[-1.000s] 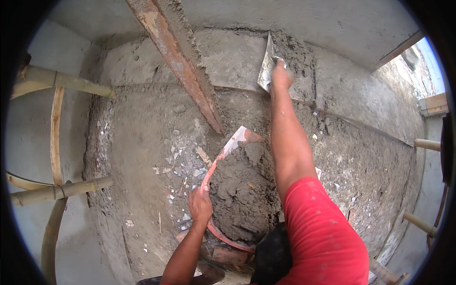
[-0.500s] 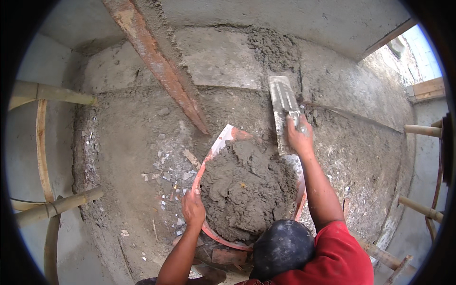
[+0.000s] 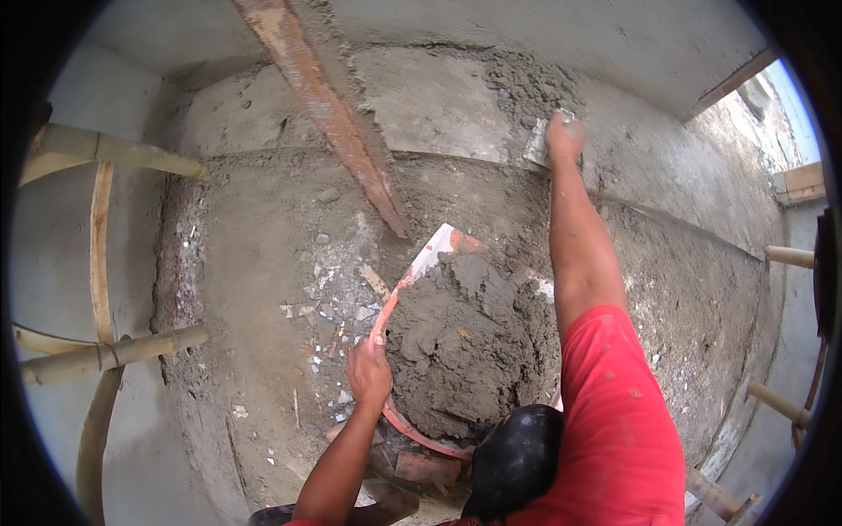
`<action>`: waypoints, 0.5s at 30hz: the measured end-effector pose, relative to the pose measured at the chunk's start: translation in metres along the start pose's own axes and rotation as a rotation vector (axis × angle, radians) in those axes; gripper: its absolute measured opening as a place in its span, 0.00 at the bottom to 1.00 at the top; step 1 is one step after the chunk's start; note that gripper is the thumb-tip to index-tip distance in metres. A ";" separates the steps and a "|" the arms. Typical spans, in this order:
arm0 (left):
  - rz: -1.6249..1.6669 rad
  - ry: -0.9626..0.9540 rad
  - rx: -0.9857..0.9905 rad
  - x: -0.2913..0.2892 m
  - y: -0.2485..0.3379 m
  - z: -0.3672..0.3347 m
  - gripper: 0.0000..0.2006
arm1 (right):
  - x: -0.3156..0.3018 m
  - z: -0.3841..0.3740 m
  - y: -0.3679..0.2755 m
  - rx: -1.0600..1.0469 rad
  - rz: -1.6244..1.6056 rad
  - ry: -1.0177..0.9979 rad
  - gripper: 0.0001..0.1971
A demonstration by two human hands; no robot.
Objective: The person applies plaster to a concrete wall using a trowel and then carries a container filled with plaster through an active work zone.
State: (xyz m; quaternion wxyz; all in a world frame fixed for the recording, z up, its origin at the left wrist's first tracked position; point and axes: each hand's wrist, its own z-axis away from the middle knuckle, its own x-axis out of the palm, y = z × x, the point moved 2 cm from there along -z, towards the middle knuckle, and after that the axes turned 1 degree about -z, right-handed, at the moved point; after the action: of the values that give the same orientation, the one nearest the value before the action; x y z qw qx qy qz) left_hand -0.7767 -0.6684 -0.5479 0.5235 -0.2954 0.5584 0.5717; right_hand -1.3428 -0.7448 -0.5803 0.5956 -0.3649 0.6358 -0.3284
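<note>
My left hand (image 3: 369, 373) is closed round the left rim of an orange-red and white tub (image 3: 384, 320). Grey wet mortar (image 3: 478, 342) is heaped in the tub. My right arm stretches far forward, and my right hand (image 3: 566, 140) grips a rectangular plastering trowel (image 3: 536, 147). The trowel's blade is partly hidden by the hand and lies against the ledge at the near edge of a rough, dark mortar patch (image 3: 531, 83).
A reddish, mortar-crusted beam (image 3: 324, 110) slants down beyond the tub. Bamboo poles (image 3: 114, 355) jut in from the left, others from the right. Broken chips (image 3: 338, 307) litter the ground left of the tub. A dark rounded shape (image 3: 517, 456) covers the tub's near right side.
My right hand has moved forward with the trowel, from above the tub's far right side to the mortar patch. My left hand keeps hold of the tub's rim.
</note>
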 end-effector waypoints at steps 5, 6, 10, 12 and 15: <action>-0.020 -0.107 -0.069 -0.008 0.003 0.003 0.31 | -0.033 0.043 0.020 -0.043 -0.012 -0.069 0.25; -0.018 -0.036 -0.035 -0.010 -0.003 0.002 0.28 | -0.046 0.061 0.013 -0.041 -0.047 -0.092 0.25; 0.034 0.019 0.004 0.008 -0.004 0.003 0.23 | -0.110 0.074 0.027 -0.267 -0.030 -0.205 0.22; 0.065 -0.011 -0.003 0.008 -0.007 0.005 0.24 | -0.153 0.088 0.026 -0.225 -0.116 -0.377 0.20; 0.196 -0.060 0.007 0.008 -0.009 -0.002 0.27 | -0.229 0.111 0.022 -0.216 -0.159 -0.476 0.20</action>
State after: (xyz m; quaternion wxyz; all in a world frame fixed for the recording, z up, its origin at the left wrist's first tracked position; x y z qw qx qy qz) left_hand -0.7713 -0.6693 -0.5584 0.4825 -0.2203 0.5706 0.6269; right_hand -1.2280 -0.5358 -0.4894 0.6582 -0.5421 0.4786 -0.2094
